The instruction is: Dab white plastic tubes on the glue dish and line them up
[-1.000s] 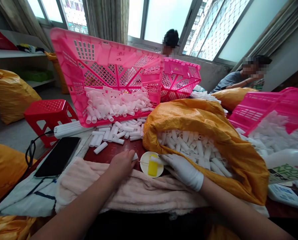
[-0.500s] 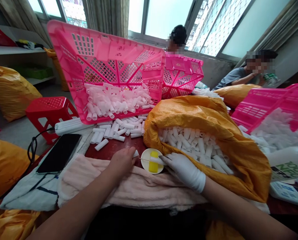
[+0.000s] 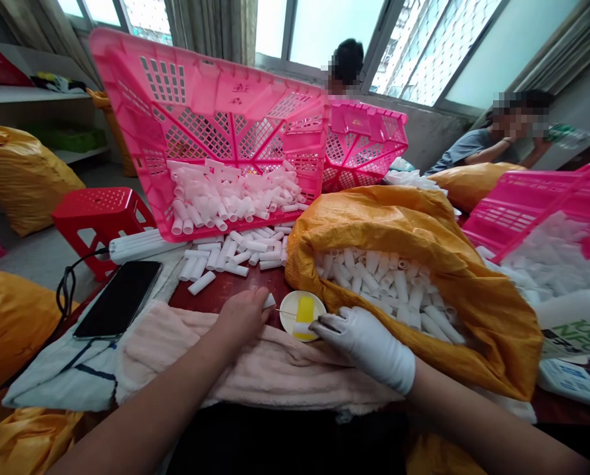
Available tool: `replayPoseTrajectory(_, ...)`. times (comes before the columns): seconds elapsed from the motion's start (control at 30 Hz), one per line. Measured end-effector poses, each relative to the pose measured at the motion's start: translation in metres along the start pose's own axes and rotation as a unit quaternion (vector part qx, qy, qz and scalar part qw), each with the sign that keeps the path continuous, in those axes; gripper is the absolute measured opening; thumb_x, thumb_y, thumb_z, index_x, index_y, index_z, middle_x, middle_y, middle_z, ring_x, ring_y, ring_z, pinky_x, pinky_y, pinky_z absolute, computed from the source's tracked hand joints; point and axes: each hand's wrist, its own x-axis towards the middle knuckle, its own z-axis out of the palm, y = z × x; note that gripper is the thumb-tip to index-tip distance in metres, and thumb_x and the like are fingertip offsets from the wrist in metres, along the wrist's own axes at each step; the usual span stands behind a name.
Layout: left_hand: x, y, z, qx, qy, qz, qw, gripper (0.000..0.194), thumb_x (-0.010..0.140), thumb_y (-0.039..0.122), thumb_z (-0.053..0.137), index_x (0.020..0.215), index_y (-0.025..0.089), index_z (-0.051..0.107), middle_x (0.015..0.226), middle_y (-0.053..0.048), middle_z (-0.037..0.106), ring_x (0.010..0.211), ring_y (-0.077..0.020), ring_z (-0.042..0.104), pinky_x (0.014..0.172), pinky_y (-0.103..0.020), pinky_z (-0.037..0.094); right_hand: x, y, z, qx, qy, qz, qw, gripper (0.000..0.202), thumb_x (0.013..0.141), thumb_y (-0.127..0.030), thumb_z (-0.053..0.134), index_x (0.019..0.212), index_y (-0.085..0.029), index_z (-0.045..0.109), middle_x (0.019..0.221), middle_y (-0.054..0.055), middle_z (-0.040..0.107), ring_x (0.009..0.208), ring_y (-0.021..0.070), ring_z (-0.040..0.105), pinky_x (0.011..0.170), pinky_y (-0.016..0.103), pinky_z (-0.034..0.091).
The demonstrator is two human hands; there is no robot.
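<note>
White tube (image 3: 302, 328), short, smooth: lies roughly level across near end of yellow block, right end at gloved fingertips of right hand (image 3: 364, 340). Yellow block (image 3: 305, 309): flat, rectangular, long side pointing away from wearer, sits in dish. Dish (image 3: 287, 302): round, shallow, pale cream. Second white tube (image 3: 269, 301): mostly hidden in left hand (image 3: 244, 316), one end showing. Thin stick (image 3: 285, 312): pale, runs from left fingers over dish toward block.
</note>
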Motion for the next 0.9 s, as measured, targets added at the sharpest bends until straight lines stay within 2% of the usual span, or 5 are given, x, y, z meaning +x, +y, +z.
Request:
replayPoseTrajectory(0.17, -0.003, 0.002, -0.011, -0.017, 0.08, 0.022, 0.996, 0.02, 0.081, 0.029, 0.05, 0.098, 0.02, 0.055, 0.097, -0.007, 0.055, 0.093, -0.0221, 0.051, 0.08, -0.033, 0.04, -0.001, -0.004, -0.021, 0.171, 0.094, 0.074, 0.978, 0.033, 0.085, -0.02, 0.048, 0.118, -0.024, 0.05, 0.106, 0.006, 0.06, 0.088, 0.02, 0.056, 0.078, 0.036, 0.046)
replayPoseTrajectory(0.27, -0.007, 0.006, -0.015, -0.082, 0.108, 0.072, 0.988, 0.03, 0.082, 0.03, 0.048, 0.111, 0.022, 0.05, 0.097, -0.006, 0.056, 0.09, -0.0198, 0.052, 0.08, -0.032, 0.041, -0.003, -0.002, -0.027, 0.397, 0.118, 0.162, 0.896, 0.035, 0.087, -0.033, 0.046, 0.121, -0.023, 0.048, 0.113, 0.006, 0.058, 0.098, 0.0191, 0.055, 0.084, 0.033, 0.046)
replayPoseTrajectory(0.43, -0.011, 0.015, -0.016, -0.204, 0.056, 0.12, 0.97, 0.029, 0.083, 0.034, 0.049, 0.108, 0.02, 0.049, 0.099, -0.004, 0.06, 0.09, -0.0156, 0.056, 0.08, -0.025, 0.042, -0.009, 0.001, -0.03, 0.616, -0.027, 0.219, 0.756, 0.044, 0.086, -0.038, 0.045, 0.124, -0.016, 0.044, 0.076, 0.003, 0.061, 0.052, 0.0089, 0.051, 0.047, 0.022, 0.043)
replayPoseTrajectory(0.73, -0.019, 0.035, -0.029, -0.125, -0.074, 0.155, 0.977, 0.018, 0.081, 0.036, 0.05, 0.089, 0.02, 0.054, 0.085, -0.002, 0.062, 0.078, -0.0162, 0.058, 0.065, -0.024, 0.04, -0.004, 0.005, -0.047, 0.217, 0.029, 0.026, 0.975, 0.026, 0.087, -0.022, 0.043, 0.109, -0.025, 0.057, 0.102, 0.004, 0.062, 0.088, 0.0189, 0.057, 0.079, 0.034, 0.045)
replayPoseTrajectory(0.9, -0.026, 0.049, -0.026, -0.054, -0.041, 0.143, 0.987, 0.017, 0.083, 0.034, 0.046, 0.083, 0.019, 0.053, 0.078, -0.002, 0.061, 0.07, -0.0162, 0.057, 0.059, -0.024, 0.039, -0.007, 0.005, -0.055, 0.177, -0.01, 0.044, 0.983, 0.032, 0.084, -0.033, 0.049, 0.114, -0.022, 0.053, 0.099, 0.006, 0.063, 0.084, 0.0195, 0.059, 0.072, 0.031, 0.046)
